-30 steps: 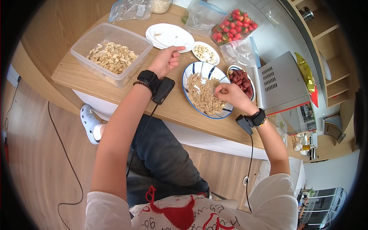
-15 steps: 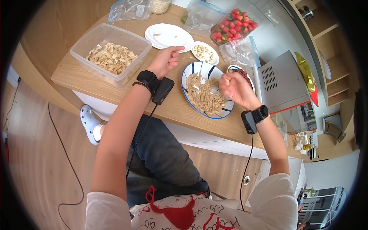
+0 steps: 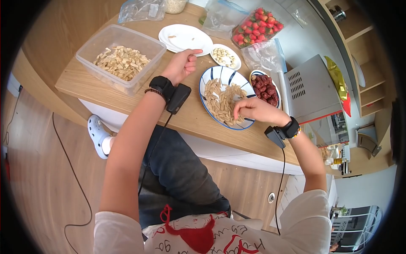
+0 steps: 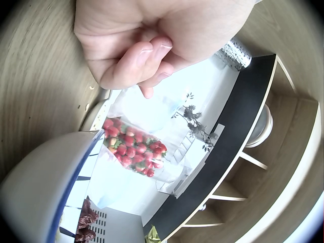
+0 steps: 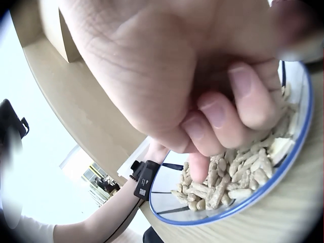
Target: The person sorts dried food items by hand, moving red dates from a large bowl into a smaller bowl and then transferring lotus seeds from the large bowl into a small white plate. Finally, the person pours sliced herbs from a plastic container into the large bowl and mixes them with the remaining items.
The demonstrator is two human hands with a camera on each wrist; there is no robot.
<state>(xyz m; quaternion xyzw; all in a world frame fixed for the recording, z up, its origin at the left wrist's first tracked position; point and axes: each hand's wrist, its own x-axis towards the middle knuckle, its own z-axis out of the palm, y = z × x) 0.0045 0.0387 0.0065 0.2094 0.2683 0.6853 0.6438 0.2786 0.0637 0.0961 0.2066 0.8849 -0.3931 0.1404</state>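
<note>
A white plate with blue stripes and rim [image 3: 206, 80] bears a heap of small tan, spindle-shaped dried roots [image 3: 220, 112]. My right hand [image 3: 258, 111] reaches over its right side, fingertips down among the roots. In the right wrist view three fingers curl toward the palm and one fingertip [image 5: 200, 167] touches the roots; I cannot tell whether a root is pinched. My left hand [image 3: 179, 67] rests at the table, near the white plates [image 3: 186, 36], with its index finger stretched and the others loosely curled. Nothing shows in it in the left wrist view [image 4: 147, 45].
Left stands a clear plastic box [image 3: 158, 55] of dried pale slices [image 3: 122, 62]. A small dish [image 3: 234, 54] of pale seeds and a bowl of red dates [image 3: 265, 89] flank the striped plate. Behind are strawberries [image 3: 258, 27] and plastic bags [image 3: 222, 19]; a grey appliance [image 3: 306, 86] stands right.
My right hand rose off the roots toward the dates with a small pale piece at its fingers, then came back down into the striped plate. My left hand has stayed in place.
</note>
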